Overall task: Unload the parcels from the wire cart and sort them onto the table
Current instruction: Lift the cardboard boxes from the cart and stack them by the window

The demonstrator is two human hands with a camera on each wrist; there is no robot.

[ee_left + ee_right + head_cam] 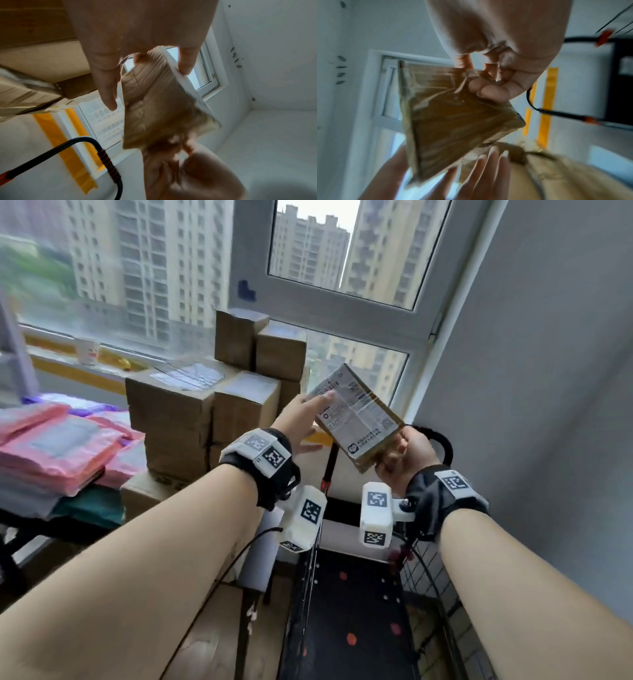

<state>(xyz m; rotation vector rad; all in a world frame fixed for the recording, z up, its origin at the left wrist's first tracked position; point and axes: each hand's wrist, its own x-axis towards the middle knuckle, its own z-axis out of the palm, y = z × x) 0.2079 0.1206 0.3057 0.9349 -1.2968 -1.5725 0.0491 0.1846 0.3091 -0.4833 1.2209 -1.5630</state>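
I hold one small parcel [358, 414] in the air above the cart [346, 611], in front of the window, and it is tilted: its long axis runs from the upper left, away from me, down to the lower right, toward me. My right hand [402, 462] grips the low near corner from under, with the fingers curled around it; the right wrist view shows my fingertips [488, 92] pinching the taped edge. My left hand [301, 414] is at the high far end, with straight fingers laid on the label side and the thumb under, so it only steadies the parcel and does not yet close on it. The stack of boxes [205, 405] on the table [41, 525] stands to my left, just beside my left hand, so the left hand is the nearer one to it. I judge the parcel must travel left, and for this the left hand should take a real hold first. The pink bags [58, 446] lie further left.
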